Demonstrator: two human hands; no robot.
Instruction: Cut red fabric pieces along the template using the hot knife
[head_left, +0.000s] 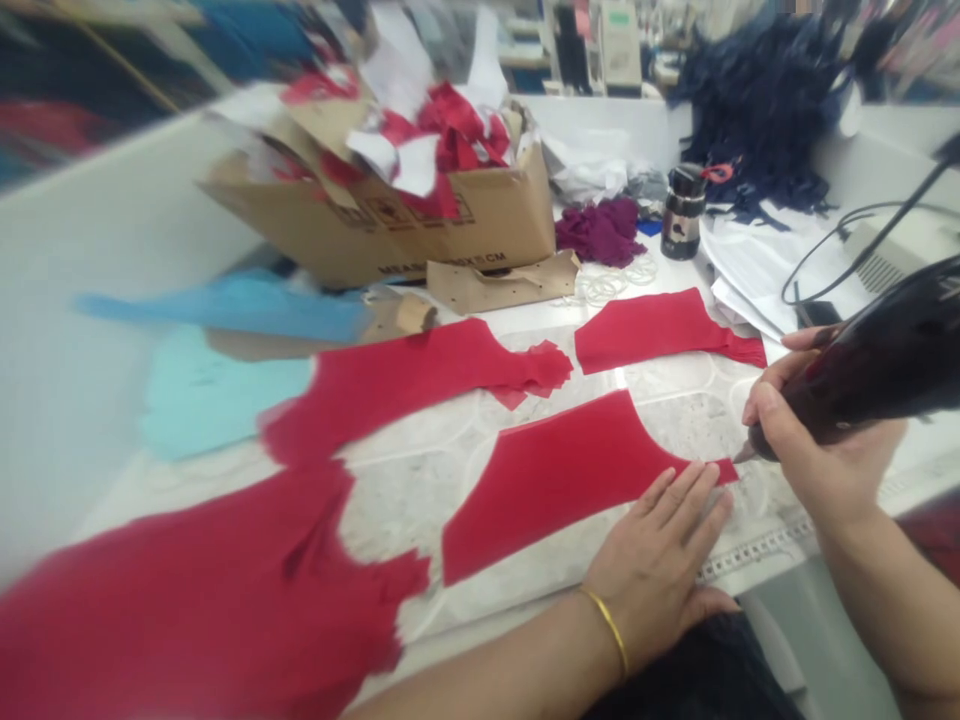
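Note:
My left hand (664,560) lies flat with fingers stretched on the near edge of a red fabric piece (555,475), pinning its right corner to the white table (420,470). A gold bangle sits on that wrist. My right hand (814,440) is wrapped round a dark handheld tool (877,365) with a cord; the tool's tip touches the fabric's right corner just beyond my left fingertips.
More red fabric pieces lie around: one at the back right (660,328), one in the middle (420,375), a large one at the near left (195,610). A cardboard box (420,215) of scraps, blue fabric (225,400), purple fabric (600,230), a small dark bottle (684,212) and white papers (757,265) stand behind.

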